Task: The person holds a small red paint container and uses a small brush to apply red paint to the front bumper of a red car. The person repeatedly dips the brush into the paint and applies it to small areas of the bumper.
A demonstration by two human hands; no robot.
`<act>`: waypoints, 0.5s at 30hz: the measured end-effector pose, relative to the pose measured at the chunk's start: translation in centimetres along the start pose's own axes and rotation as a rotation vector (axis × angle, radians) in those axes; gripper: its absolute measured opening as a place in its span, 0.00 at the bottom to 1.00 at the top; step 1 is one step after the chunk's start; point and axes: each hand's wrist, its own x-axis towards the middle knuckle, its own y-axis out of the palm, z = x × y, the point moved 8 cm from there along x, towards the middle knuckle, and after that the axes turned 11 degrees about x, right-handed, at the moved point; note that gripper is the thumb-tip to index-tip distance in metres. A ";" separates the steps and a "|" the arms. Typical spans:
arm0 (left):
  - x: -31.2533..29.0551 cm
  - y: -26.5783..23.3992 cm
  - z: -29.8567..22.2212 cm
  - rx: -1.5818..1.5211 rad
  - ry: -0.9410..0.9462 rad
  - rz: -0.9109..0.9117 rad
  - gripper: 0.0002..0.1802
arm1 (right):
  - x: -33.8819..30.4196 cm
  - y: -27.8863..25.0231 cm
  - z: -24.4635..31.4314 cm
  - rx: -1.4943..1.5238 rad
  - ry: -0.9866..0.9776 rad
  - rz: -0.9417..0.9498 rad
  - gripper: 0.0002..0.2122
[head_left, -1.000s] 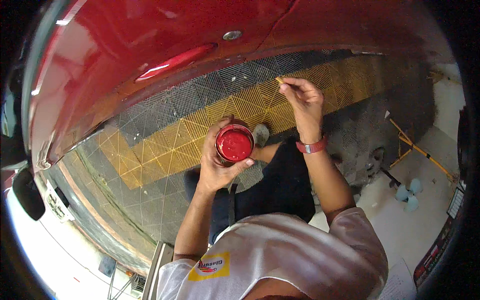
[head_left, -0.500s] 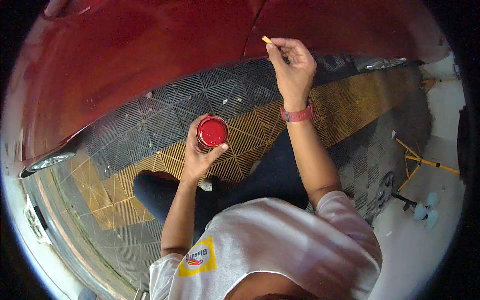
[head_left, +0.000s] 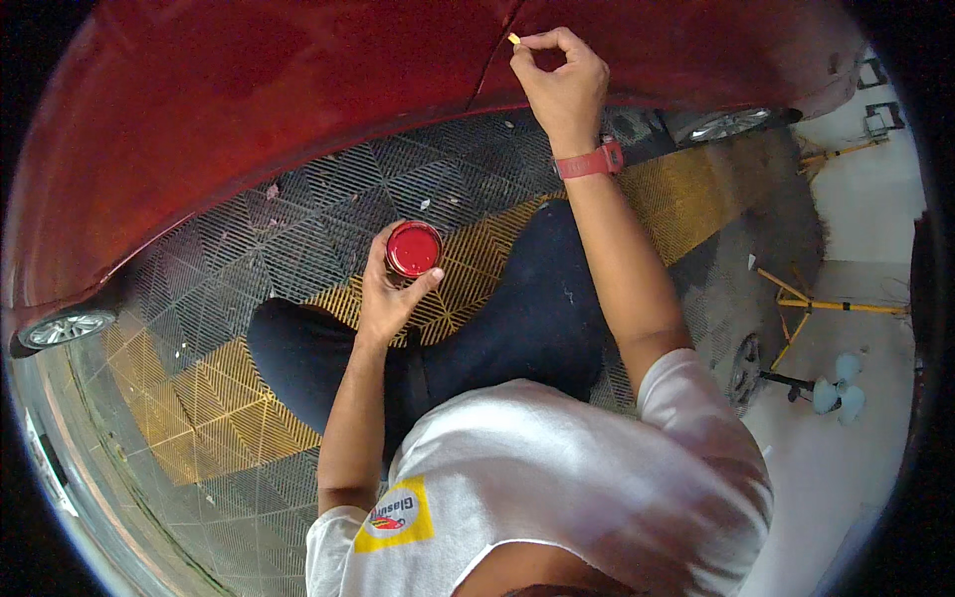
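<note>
Head view showed the left hand (head_left: pixel 390 298) clamped around an open cup (head_left: pixel 406 276) of red paint (head_left: pixel 414 249), fingers along its left side and thumb at the lower right, held over the floor (head_left: pixel 239 398) near the edge between its yellow and grey tiles. The right hand (head_left: pixel 564 85) had thumb and forefinger pinched together on a short yellow stick (head_left: pixel 514 40), close by the seam (head_left: pixel 492 60) in the side of the red car (head_left: pixel 298 129), above the car's lower edge.

The likeliest mishap was a spill: the cup had no lid and only one hand on it, so a turn of the left wrist could have sent paint onto the floor or the dark trousers (head_left: pixel 507 328). So little of the stick stuck out that a fingertip could have rubbed the car, and a loose pinch could have dropped it.

Whether the stick touched the car could not be told, nor whether its tip carried paint; its other end was hidden in the fingers. The left hand covered part of the cup's wall, and its base was out of sight. The car's upper part was cut off by the view's top rim.
</note>
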 end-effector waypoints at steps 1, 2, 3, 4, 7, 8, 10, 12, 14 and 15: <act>0.1 0.0 0.1 -0.028 -0.007 -0.006 0.51 | 0.0 0.0 0.2 -0.012 -0.005 0.004 0.05; 0.1 0.1 0.2 -0.055 -0.013 -0.012 0.51 | 0.0 0.0 0.5 -0.024 -0.009 0.007 0.05; 0.1 -0.1 -0.1 -0.056 -0.022 -0.026 0.50 | 0.0 0.0 0.6 -0.029 -0.024 0.005 0.05; 0.2 -0.1 -0.1 -0.047 -0.011 -0.033 0.51 | 0.0 0.0 0.7 -0.034 -0.038 0.004 0.05; 0.3 -0.5 -0.1 -0.043 0.014 -0.047 0.53 | 0.0 0.1 0.9 -0.038 -0.033 0.008 0.05; 0.4 -0.5 -0.1 -0.060 0.017 -0.046 0.53 | 0.1 0.1 0.9 -0.038 -0.024 0.011 0.05; 0.3 -0.6 -0.3 -0.081 0.018 -0.043 0.53 | 0.0 0.1 1.4 -0.016 -0.035 0.000 0.06; 0.2 -0.5 -0.5 -0.092 0.018 -0.045 0.52 | 0.1 0.0 1.7 -0.015 -0.052 -0.009 0.06; 0.5 -0.6 -0.8 -0.046 0.049 -0.051 0.52 | 0.2 0.0 1.7 -0.035 -0.073 -0.016 0.06; 0.5 -0.7 -0.8 -0.022 0.062 -0.055 0.52 | 0.2 0.1 1.7 -0.043 -0.076 -0.016 0.06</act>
